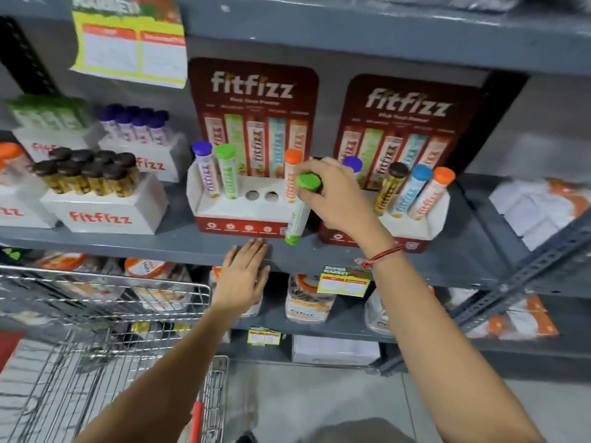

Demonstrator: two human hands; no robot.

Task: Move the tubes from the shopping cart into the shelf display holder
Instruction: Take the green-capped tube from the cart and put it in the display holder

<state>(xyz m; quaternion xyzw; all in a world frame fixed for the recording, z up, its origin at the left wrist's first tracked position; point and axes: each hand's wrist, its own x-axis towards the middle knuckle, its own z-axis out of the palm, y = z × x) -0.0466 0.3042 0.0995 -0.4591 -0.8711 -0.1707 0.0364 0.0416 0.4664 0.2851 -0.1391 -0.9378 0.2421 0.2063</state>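
Observation:
My right hand point(335, 196) grips a green-capped tube point(299, 219) by its top, holding it nearly upright in front of the right display holder point(425, 233). That holder carries purple, brown, blue and orange capped tubes. The left display holder point(236, 209) holds a purple tube point(206, 169), a green tube point(227, 171) and an orange tube point(291, 174), with two round holes showing between them. My left hand point(244, 276) lies flat with fingers apart on the front edge of the grey shelf point(160, 246). The wire shopping cart point(105, 330) stands at lower left; I cannot make out tubes in it.
White boxes of brown-capped point(86, 172) and purple-capped tubes point(137, 123) stand at the left of the shelf. Jars and packets fill the shelf below. Price tags point(343, 281) hang from the shelf edge. A slanted metal brace point(524, 282) crosses at right.

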